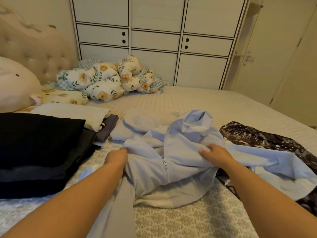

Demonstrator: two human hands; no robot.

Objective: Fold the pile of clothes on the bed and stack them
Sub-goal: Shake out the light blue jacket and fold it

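2 hands, my left hand (118,156) and right hand (213,154), grip the crumpled blue zip jacket (180,162) on the bed (188,103); I should spread it flat before folding.

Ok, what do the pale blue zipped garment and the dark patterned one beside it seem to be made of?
Pale blue zipped garment: thin, matte woven fabric, perhaps a light synthetic; it crumples in crisp folds and has a plastic-looking zip. Dark patterned garment: soft, limp printed cloth with a faint sheen; the fibre cannot be told.
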